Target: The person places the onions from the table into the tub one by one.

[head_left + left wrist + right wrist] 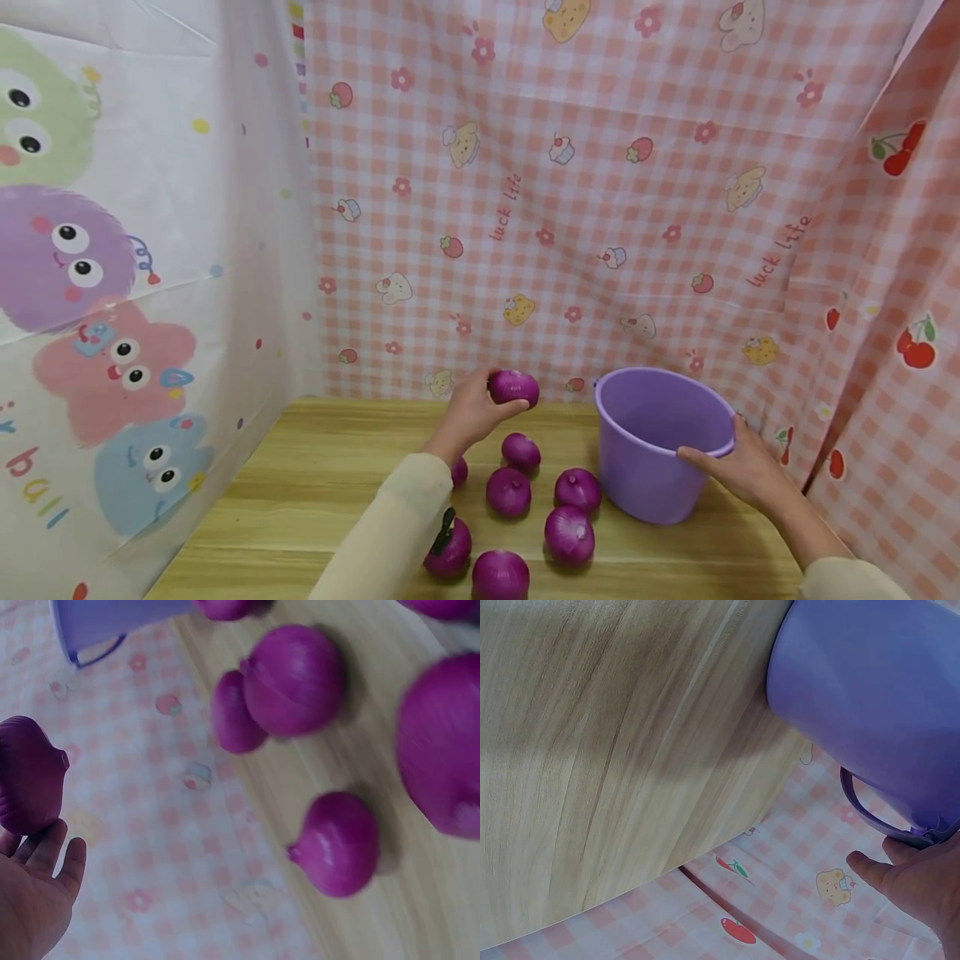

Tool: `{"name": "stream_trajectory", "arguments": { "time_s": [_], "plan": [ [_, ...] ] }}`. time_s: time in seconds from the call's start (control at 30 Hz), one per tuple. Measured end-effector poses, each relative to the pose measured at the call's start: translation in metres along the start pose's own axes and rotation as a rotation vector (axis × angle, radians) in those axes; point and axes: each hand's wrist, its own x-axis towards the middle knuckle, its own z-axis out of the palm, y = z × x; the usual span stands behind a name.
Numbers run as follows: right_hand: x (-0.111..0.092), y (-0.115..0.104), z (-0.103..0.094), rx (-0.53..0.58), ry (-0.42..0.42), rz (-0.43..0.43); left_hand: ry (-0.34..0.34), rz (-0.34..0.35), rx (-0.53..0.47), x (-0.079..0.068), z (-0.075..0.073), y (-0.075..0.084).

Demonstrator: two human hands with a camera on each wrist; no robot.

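Observation:
My left hand (472, 413) holds a purple onion (517, 388) between thumb and fingers, raised over the far part of the table. In the left wrist view, that onion (30, 776) rests at the fingertips of the left hand (34, 900). At the right, my right hand (750, 467) grips the rim of a purple bucket (648, 483), its thumb on the near side. The right wrist view has the fingers of this hand (922, 881) by the bucket's handle (874, 817). The bucket stands upright, its bottom hidden.
Several more onions (508, 492) lie on the wooden table (300, 492) between the arms, one (450, 550) with a dark strip on it. The left sleeve partly covers some. A pink checked cloth (480, 208) hangs behind, and a white printed sheet (247, 250) at the left.

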Motion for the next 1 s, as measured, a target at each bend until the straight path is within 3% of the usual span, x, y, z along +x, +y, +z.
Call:
{"name": "stream_trajectory", "arguments": {
  "time_s": [0.67,1.0],
  "plan": [
    [-0.001,0.002,0.001,0.024,0.007,-0.013,-0.041,0.096,-0.006,0.021,0.068,0.064],
    [0.0,0.0,0.001,0.026,0.017,-0.025,-0.051,0.093,-0.033,0.027,0.101,0.085]
  ]
}}
